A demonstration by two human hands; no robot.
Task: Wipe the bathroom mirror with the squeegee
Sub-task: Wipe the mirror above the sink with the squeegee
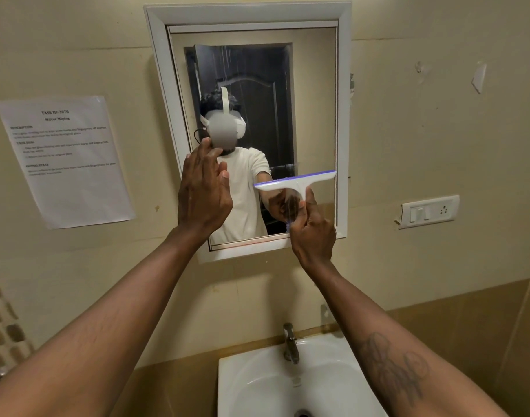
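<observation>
The bathroom mirror (pixel 313 100) hangs on the wall in a white frame (pixel 245 15), with faint water streaks on its upper part. My right hand (pixel 313 233) is shut on the handle of a white squeegee (pixel 294 182) with a purple blade. The blade lies across the lower right of the glass, slightly tilted, its right end near the frame. My left hand (pixel 203 194) is raised flat against the mirror's lower left part, fingers together, holding nothing.
A white sink (pixel 248 383) with a metal tap (pixel 291 344) sits below the mirror. A printed task sheet (pixel 65 161) is taped to the wall at the left. A switch plate (pixel 429 210) is on the wall to the right.
</observation>
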